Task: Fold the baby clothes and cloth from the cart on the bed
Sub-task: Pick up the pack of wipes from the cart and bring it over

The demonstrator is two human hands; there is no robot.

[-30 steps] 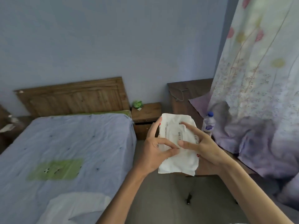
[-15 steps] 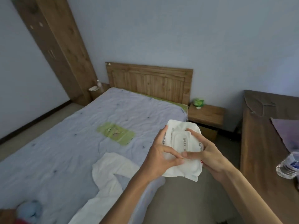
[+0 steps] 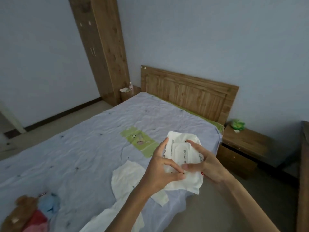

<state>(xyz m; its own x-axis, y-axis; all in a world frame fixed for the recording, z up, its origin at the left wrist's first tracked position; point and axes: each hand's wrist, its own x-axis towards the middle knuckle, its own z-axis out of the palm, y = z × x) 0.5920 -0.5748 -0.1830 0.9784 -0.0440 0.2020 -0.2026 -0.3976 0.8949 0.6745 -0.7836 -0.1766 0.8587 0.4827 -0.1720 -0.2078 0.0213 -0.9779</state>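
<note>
I hold a white soft pack with a flip lid (image 3: 182,151) in both hands above the bed's right edge. My left hand (image 3: 163,171) grips its left side, thumb across the lower front. My right hand (image 3: 204,162) grips its right side, fingers on the lid. A white baby garment (image 3: 127,177) lies spread on the blue sheet of the bed (image 3: 75,148) just below my hands. A folded green cloth (image 3: 140,141) with small prints lies in the middle of the bed. The cart is out of view.
A brown, blue and pink heap of soft things (image 3: 28,213) sits at the bed's near left corner. Right of the wooden headboard (image 3: 189,92) stands a bedside table (image 3: 242,144) with a green item (image 3: 237,124). A tall wardrobe (image 3: 102,47) stands at the back. A desk edge (image 3: 304,181) runs along the right.
My view has swung left from the curtain and desk toward the bed and wardrobe. The pack has stayed gripped in both hands and now hangs over the bed's edge.
</note>
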